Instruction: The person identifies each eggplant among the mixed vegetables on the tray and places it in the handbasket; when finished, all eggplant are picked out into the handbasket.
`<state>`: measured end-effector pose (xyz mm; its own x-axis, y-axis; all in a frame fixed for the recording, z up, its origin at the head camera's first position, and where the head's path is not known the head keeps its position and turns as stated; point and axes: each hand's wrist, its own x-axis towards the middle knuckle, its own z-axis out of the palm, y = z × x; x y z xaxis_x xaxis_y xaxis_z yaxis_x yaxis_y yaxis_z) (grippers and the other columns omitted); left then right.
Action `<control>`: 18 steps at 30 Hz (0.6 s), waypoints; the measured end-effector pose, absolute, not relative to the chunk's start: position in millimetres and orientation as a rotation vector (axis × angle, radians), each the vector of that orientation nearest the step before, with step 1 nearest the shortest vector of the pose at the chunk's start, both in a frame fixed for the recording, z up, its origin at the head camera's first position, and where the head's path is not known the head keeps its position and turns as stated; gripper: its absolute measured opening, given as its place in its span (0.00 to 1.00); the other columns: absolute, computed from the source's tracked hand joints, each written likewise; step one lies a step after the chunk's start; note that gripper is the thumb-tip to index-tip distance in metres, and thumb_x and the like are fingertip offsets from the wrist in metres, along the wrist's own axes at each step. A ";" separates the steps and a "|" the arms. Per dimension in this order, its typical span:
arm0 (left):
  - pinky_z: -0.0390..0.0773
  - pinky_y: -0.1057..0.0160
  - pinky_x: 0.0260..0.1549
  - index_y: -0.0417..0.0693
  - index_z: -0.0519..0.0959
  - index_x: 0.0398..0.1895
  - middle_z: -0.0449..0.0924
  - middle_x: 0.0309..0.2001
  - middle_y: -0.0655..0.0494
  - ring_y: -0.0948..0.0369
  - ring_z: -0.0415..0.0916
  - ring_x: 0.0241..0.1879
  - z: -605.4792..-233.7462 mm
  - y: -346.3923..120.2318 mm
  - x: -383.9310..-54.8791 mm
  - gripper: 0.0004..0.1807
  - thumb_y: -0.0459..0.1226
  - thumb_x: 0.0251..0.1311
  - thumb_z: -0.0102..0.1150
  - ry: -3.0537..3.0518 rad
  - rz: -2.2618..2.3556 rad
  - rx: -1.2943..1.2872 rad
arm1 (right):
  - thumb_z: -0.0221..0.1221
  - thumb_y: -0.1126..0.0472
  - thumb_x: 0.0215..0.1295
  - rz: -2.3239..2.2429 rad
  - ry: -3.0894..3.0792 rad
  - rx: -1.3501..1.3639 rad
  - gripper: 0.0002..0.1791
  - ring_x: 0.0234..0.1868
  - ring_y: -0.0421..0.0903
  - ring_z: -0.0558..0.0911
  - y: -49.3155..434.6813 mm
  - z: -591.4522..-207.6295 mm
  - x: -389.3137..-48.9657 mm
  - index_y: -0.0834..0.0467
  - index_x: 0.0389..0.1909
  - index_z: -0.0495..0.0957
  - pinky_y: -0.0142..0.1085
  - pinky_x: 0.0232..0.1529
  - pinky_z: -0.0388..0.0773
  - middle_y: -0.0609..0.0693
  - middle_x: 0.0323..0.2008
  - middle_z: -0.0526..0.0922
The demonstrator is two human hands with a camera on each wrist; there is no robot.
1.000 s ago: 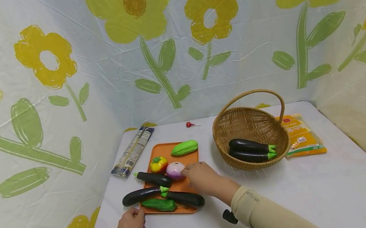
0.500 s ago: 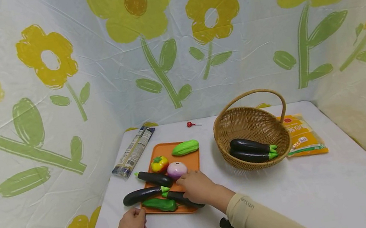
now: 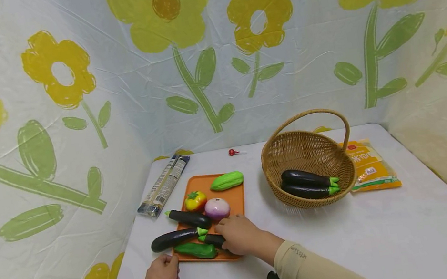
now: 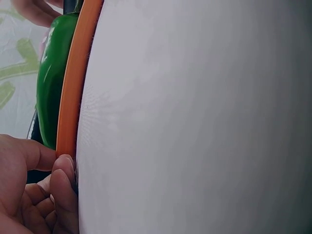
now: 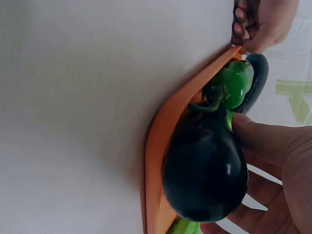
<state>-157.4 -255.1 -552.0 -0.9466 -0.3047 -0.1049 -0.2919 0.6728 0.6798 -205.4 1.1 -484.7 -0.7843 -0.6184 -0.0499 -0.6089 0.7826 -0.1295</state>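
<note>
My left hand (image 3: 161,277) pinches the near left corner of an orange tray (image 3: 235,198) between thumb and fingers; the left wrist view shows the tray's rim (image 4: 73,92) in that pinch. My right hand (image 3: 241,234) reaches over the near right of the tray and holds a dark eggplant (image 5: 204,168), thumb by its green stem end and fingers along its far side. A green pepper (image 3: 195,250) lies beside it. Two more eggplants, one crosswise (image 3: 175,239) and one behind it (image 3: 189,219), overhang the tray's left edge. An onion (image 3: 217,208) sits beyond the right hand.
A yellow-red pepper-like vegetable (image 3: 195,201) and a ridged green vegetable (image 3: 227,181) lie farther back on the tray. Right of it stands a wicker basket (image 3: 300,149) holding two eggplants (image 3: 306,184). An orange packet (image 3: 368,166), a long packet (image 3: 163,187) and a red lollipop (image 3: 232,152) lie around.
My right hand has moved from beside the onion toward the near right of the tray, onto the eggplant there. The left hand stays at the tray corner.
</note>
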 end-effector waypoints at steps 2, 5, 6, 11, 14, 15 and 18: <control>0.68 0.59 0.23 0.45 0.80 0.27 0.75 0.13 0.60 0.61 0.74 0.13 -551.9 -255.3 -157.2 0.11 0.40 0.63 0.52 -2.856 -1.149 0.505 | 0.70 0.49 0.62 -0.160 2.877 -0.995 0.21 0.52 0.46 0.81 -0.2 -486.2 -205.1 0.50 0.55 0.82 0.45 0.54 0.74 0.44 0.52 0.83; 0.68 0.59 0.23 0.45 0.80 0.27 0.75 0.13 0.60 0.61 0.74 0.14 -551.9 -255.1 -157.2 0.11 0.40 0.62 0.52 -2.855 -1.148 0.506 | 0.69 0.49 0.62 -0.146 2.869 -0.990 0.20 0.49 0.45 0.81 -2.0 -488.1 -204.6 0.50 0.53 0.83 0.44 0.51 0.74 0.44 0.50 0.83; 0.68 0.59 0.23 0.45 0.80 0.27 0.75 0.13 0.60 0.61 0.74 0.14 -552.0 -255.0 -157.3 0.11 0.40 0.62 0.52 -2.855 -1.148 0.507 | 0.69 0.48 0.63 -0.140 2.866 -0.988 0.19 0.47 0.45 0.81 -2.6 -488.7 -204.4 0.50 0.52 0.82 0.44 0.50 0.74 0.44 0.49 0.83; 0.67 0.59 0.23 0.44 0.80 0.28 0.75 0.13 0.60 0.61 0.74 0.14 -552.2 -254.0 -157.4 0.12 0.40 0.63 0.51 -2.854 -1.152 0.519 | 0.70 0.48 0.62 -0.118 2.871 -0.997 0.18 0.38 0.43 0.80 -5.1 -493.3 -203.4 0.51 0.48 0.83 0.42 0.44 0.75 0.43 0.42 0.83; 0.67 0.59 0.23 0.44 0.80 0.27 0.75 0.13 0.60 0.61 0.74 0.14 -552.2 -253.9 -157.2 0.12 0.40 0.62 0.51 -2.852 -1.149 0.524 | 0.70 0.49 0.61 -0.129 2.889 -0.998 0.16 0.32 0.42 0.78 -6.2 -495.6 -202.7 0.52 0.45 0.82 0.40 0.38 0.75 0.42 0.34 0.81; 0.67 0.59 0.23 0.44 0.80 0.27 0.75 0.13 0.60 0.61 0.73 0.14 -552.1 -254.0 -157.2 0.12 0.40 0.62 0.51 -2.852 -1.148 0.522 | 0.70 0.50 0.61 -0.139 2.894 -0.993 0.15 0.31 0.42 0.77 -6.6 -496.2 -202.3 0.52 0.44 0.82 0.39 0.36 0.75 0.42 0.33 0.80; 0.67 0.59 0.23 0.45 0.80 0.26 0.75 0.13 0.60 0.61 0.73 0.14 -552.4 -254.7 -157.3 0.12 0.40 0.62 0.51 -2.851 -1.143 0.519 | 0.70 0.53 0.61 -0.190 2.893 -0.966 0.12 0.30 0.41 0.77 -7.8 -496.7 -201.4 0.52 0.41 0.81 0.37 0.32 0.75 0.43 0.30 0.79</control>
<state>-157.3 -254.7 -552.4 -0.9443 -0.3142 -0.0982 -0.2951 0.6755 0.6758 -201.4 -7.8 -496.7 -0.7970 -0.6026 -0.0413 -0.5920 0.7929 -0.1447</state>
